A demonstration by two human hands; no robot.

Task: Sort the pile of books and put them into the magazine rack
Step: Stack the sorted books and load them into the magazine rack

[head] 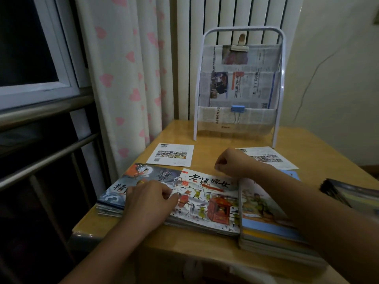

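Both hands are down on the picture books, so the sorting looks barely begun and nothing from the pile appears to have reached the magazine rack (238,87), which stands at the far edge of the desk (205,242) with only newspapers in its fabric pockets, a blue binder clip (238,109) on the lowest pocket and a wooden clip (240,45) on the top one. Along the near edge the books lie in overlapping stacks: a dark-covered stack (123,189) at the near left corner, the red-sedan book (209,199) on top in the middle, and a blue-edged stack (266,224) toward the near right. Another dark stack (352,193) sits at the right edge. Two single booklets lie face down nearer the rack, the left booklet (171,154) and the right booklet (268,157); they may start two groups. The left hand (151,198), wearing a ring, rests palm down with curled fingertips at the red-sedan book's left edge; whether it pinches the cover I cannot tell. The right hand (231,162) is loosely fisted over that book's far edge, seemingly holding nothing.
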